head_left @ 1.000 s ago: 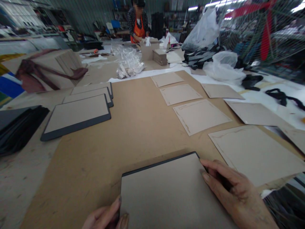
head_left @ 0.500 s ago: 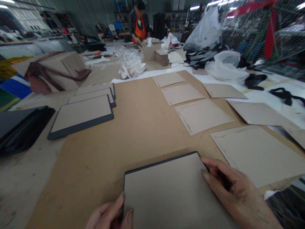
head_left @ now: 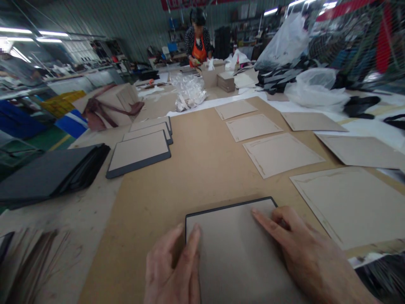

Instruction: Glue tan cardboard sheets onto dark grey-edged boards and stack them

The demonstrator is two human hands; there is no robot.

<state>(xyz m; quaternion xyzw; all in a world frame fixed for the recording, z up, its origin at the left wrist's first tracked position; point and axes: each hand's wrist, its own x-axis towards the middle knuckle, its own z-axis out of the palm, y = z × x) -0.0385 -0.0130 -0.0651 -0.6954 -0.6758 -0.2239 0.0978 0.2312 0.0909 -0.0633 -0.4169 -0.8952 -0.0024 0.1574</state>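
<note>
A grey board with a black wrapped edge (head_left: 234, 245) lies in front of me on the brown sheet (head_left: 196, 169). My left hand (head_left: 174, 270) rests flat on its left edge, fingers stretched forward. My right hand (head_left: 303, 257) lies on its right side, fingers extended and pressing the surface near the far right corner. Neither hand grips anything.
Three finished black-edged boards (head_left: 139, 152) lie at the left, beside a pile of black sheets (head_left: 47, 173). Several plain grey cardboard sheets (head_left: 281, 152) lie in rows at the right. Plastic bags (head_left: 316, 88) sit beyond. A person in an orange apron (head_left: 198, 40) works at the far end.
Both hands slid forward over the board, the left now flat on its left edge, the right further onto the surface. The camera view shifted to the left.
</note>
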